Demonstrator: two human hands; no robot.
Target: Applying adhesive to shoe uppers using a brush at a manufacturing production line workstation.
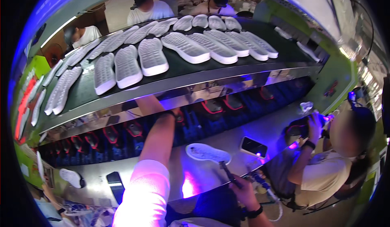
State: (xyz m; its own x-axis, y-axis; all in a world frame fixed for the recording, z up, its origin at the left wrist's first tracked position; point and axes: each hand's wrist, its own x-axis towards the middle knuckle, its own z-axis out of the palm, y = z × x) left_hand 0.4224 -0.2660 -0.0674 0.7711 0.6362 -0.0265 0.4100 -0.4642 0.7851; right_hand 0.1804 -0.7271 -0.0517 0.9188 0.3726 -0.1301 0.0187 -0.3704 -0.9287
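My left hand (pixel 149 104) reaches far forward beneath the metal edge of the upper conveyor. Its fingers are hidden there, so what they touch, if anything, does not show. In the lower middle, my right hand (pixel 244 192) is closed round the dark handle of a brush (pixel 226 171). The brush's head meets the right end of a white shoe sole (pixel 203 152), which lies on the metal worktop (pixel 178 182). Beside that sole, to its right, is a smartphone (pixel 254 147).
Many white soles (pixel 152 56) lie in rows on the dark upper conveyor belt (pixel 178 70). Below, dark shoe uppers with red edges (pixel 110 134) line a lower belt. Another sole (pixel 71 177) and a dark phone (pixel 115 186) lie at left. A co-worker (pixel 325 174) sits close on the right.
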